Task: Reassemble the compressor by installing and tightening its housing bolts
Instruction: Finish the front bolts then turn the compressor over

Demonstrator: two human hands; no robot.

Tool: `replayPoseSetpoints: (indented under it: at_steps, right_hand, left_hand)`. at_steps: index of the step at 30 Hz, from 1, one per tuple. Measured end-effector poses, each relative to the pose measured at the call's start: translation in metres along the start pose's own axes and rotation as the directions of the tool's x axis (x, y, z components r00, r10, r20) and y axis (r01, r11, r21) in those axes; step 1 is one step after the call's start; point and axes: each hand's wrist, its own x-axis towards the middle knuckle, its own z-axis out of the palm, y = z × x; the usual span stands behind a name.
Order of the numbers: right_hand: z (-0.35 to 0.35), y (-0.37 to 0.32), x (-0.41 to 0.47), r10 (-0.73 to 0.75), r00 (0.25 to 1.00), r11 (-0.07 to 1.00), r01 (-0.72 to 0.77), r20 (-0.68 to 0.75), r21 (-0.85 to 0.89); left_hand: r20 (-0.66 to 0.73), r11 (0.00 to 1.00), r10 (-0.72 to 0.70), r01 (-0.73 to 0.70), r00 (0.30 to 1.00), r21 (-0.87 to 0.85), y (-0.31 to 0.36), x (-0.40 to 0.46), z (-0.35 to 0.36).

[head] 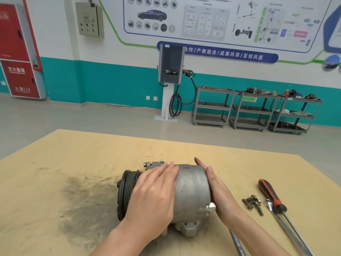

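A grey metal compressor (191, 189) lies on its side on the tan table (73, 163), its black grooved pulley (127, 189) facing left. My left hand (155, 196) lies flat on top of the housing with straight fingers. My right hand (217, 189) presses flat against the compressor's right end face. A few loose bolts (252, 203) lie in a small pile to the right of the compressor. A silver fitting (211, 206) sticks out of the housing near my right wrist.
A red-and-black handled screwdriver (271, 196) and a flat metal wrench (282, 224) lie at the right. Another wrench (238, 242) pokes out under my right forearm. A dark grease stain (83, 204) marks the table at left. Carts and a charger stand by the far wall.
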Motion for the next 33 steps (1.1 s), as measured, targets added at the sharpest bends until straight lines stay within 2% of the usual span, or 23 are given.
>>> replayPoseSetpoints:
  at_steps: [3, 8, 18, 24, 28, 33]
  right_hand:
    - [-0.002, 0.005, 0.000, 0.036, 0.998, 0.998, -0.039, 0.056, 0.059]
    - [-0.006, 0.010, 0.007, -0.009, 0.994, 0.997, 0.001, 0.111, 0.075]
    - [0.001, 0.006, 0.011, -0.068, 0.995, 0.997, 0.066, 0.080, 0.028]
    - [0.014, -0.013, 0.012, -0.085, 0.993, 0.996, 0.088, 0.081, -0.031]
    - [0.022, -0.015, 0.008, -0.113, 0.993, 0.993, 0.113, 0.019, -0.015]
    - [0.027, -0.018, 0.001, -0.141, 0.989, 0.989, 0.140, -0.037, -0.045]
  left_hand:
    - [-0.012, 0.999, -0.017, 0.016, 1.000, -0.045, -0.001, 0.000, 0.001]
    - [-0.026, 0.997, -0.005, 0.003, 1.000, -0.076, -0.002, 0.001, 0.001]
    - [-0.013, 0.993, -0.031, 0.029, 0.999, -0.118, -0.006, -0.005, -0.003]
    - [-0.041, 0.977, -0.136, 0.127, 0.990, -0.170, -0.014, -0.011, -0.011]
    - [0.035, 0.976, -0.151, 0.155, 0.988, -0.156, -0.016, -0.009, -0.020]
    - [0.174, 0.990, -0.057, 0.078, 0.983, -0.120, -0.024, -0.020, -0.026]
